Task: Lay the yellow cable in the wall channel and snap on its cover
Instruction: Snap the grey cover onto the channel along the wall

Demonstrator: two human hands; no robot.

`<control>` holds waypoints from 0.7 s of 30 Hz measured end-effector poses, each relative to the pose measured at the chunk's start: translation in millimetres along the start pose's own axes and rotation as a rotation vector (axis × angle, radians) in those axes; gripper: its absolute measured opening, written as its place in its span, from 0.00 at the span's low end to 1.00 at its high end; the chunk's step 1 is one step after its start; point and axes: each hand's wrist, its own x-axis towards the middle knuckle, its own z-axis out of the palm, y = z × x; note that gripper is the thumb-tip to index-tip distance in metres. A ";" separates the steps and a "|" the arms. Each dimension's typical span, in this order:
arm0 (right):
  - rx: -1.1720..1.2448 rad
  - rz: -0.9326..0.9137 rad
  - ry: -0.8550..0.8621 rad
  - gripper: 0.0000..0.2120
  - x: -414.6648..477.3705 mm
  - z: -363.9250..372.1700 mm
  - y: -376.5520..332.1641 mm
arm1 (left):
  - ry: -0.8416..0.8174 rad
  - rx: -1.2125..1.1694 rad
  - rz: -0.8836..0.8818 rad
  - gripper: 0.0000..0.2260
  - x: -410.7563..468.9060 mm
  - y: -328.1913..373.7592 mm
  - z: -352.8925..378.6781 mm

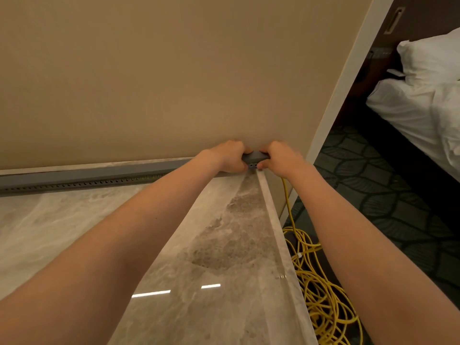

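Note:
A grey slotted channel [82, 179] runs along the foot of the beige wall, on the back edge of a marble counter [204, 257]. Its grey cover [254, 156] shows between my hands at the channel's right end. My left hand [230, 156] and my right hand [280, 158] both grip that end, fingers curled over the top against the wall. The yellow cable [286, 195] drops from under my right hand down the counter's side into a loose tangle [321, 290] on the floor. Whether any cable lies inside the channel is hidden.
The counter ends at a raised marble lip [273, 220] on the right. A white door frame [348, 78] stands beyond the wall's end. Dark patterned carpet [388, 195] and a bed with white bedding [428, 100] lie to the right.

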 end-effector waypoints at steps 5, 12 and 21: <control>-0.102 -0.031 -0.008 0.13 -2.9 8.9 -5.4 | 0.027 -0.033 0.010 0.12 1.3 -0.1 4.4; -0.229 -0.091 0.130 0.19 -17.3 19.8 -7.1 | 0.135 -0.036 0.043 0.17 -4.0 -6.7 20.7; -0.353 -0.092 0.184 0.21 -19.7 30.2 -8.9 | 0.255 0.392 0.056 0.21 -6.1 -8.1 42.0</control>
